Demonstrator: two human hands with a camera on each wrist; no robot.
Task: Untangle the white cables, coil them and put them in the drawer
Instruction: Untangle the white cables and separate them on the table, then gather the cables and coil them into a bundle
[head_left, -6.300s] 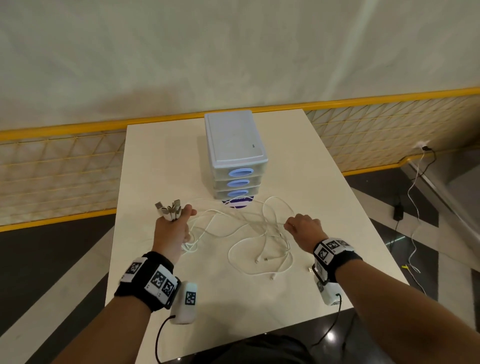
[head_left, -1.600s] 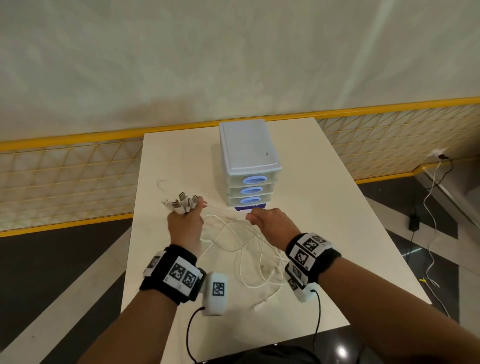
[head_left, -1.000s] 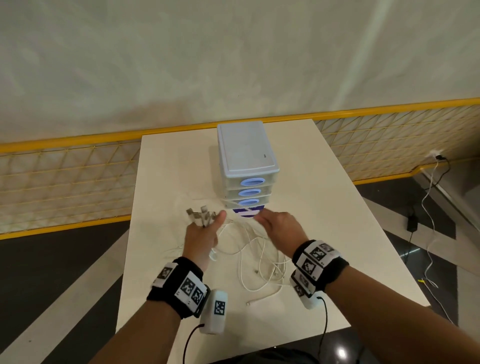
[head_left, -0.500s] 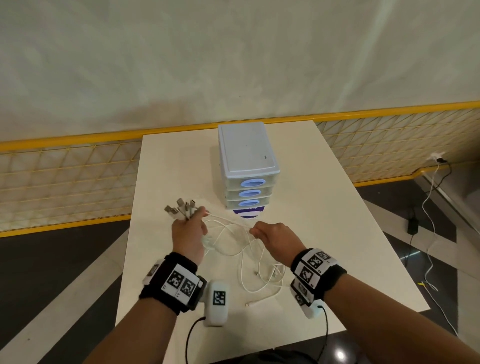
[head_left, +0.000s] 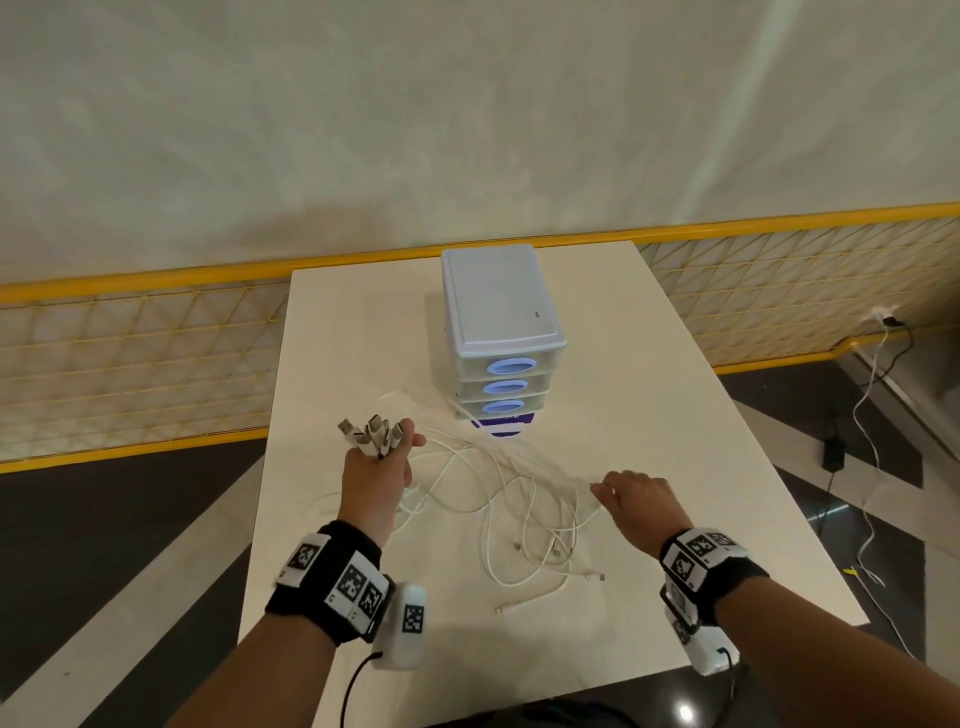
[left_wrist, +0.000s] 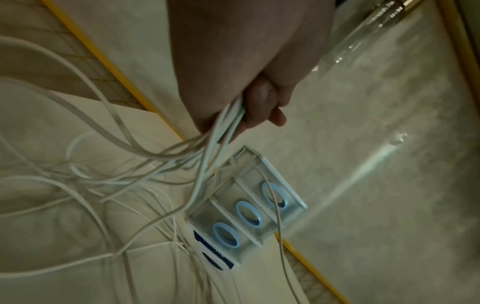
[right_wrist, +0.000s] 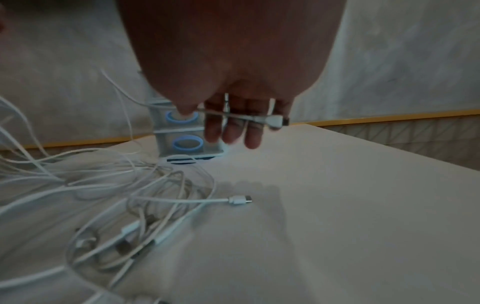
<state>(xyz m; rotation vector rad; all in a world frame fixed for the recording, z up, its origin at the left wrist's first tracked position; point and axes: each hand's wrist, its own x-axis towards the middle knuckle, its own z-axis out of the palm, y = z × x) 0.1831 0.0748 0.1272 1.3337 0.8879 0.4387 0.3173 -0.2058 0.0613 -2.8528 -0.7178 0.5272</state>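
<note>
Left hand (head_left: 375, 480) fisted round a bunch of plug ends, right hand (head_left: 638, 501) fingers (right_wrist: 235, 131) pinching one strand of white cables (head_left: 511, 499) snarled on tabletop (head_left: 675, 415) before drawer unit (head_left: 501, 332): risk of knots tightening from hard sideways pull.

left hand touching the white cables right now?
Touching. The left wrist view shows the left hand gripping a bundle of white cables; the head view shows their plug ends fanning out above the fist.
</note>
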